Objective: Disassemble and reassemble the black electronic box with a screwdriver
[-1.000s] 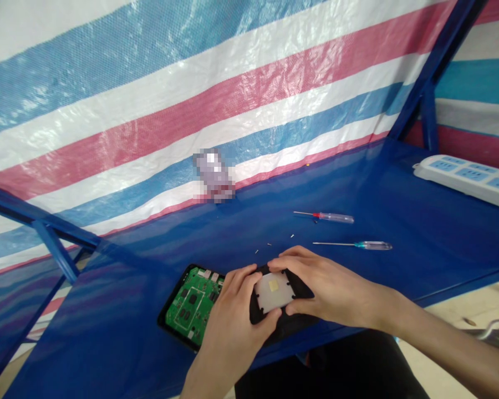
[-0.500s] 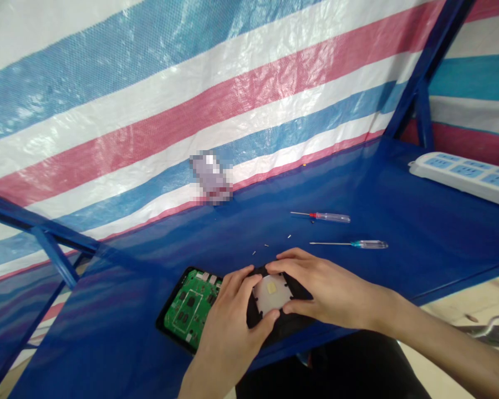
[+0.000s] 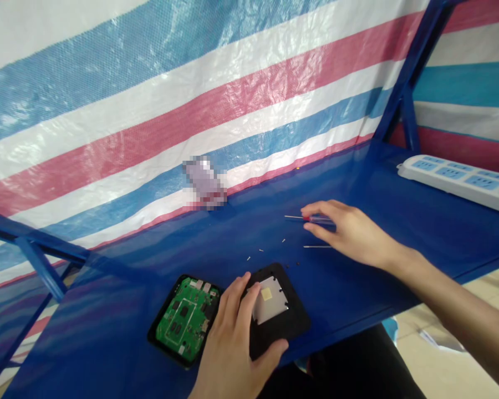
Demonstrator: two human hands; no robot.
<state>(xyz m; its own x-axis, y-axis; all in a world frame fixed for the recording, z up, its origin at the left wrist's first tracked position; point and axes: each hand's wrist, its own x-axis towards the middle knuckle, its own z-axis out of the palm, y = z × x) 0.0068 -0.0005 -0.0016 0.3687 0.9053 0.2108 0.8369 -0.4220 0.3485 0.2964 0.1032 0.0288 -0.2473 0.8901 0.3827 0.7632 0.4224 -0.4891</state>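
My left hand lies over the left side of a black plastic cover, fingers spread. A pale metal plate with a small yellowish pad is set in this cover. Just left of that hand sits a black case half holding a green circuit board. My right hand is at a red-collared screwdriver, thumb and index finger apart on either side of its collar. Below it lies a second screwdriver, its handle hidden by the right hand.
Several small screws lie scattered on the blue table beyond the cover. A white power strip stands at the far right. Striped sheeting hangs behind the table, with a blurred-out object against it.
My right hand has left the black cover and moved up and right to the red-collared screwdriver. My left hand stays on the cover. The view has shifted slightly.
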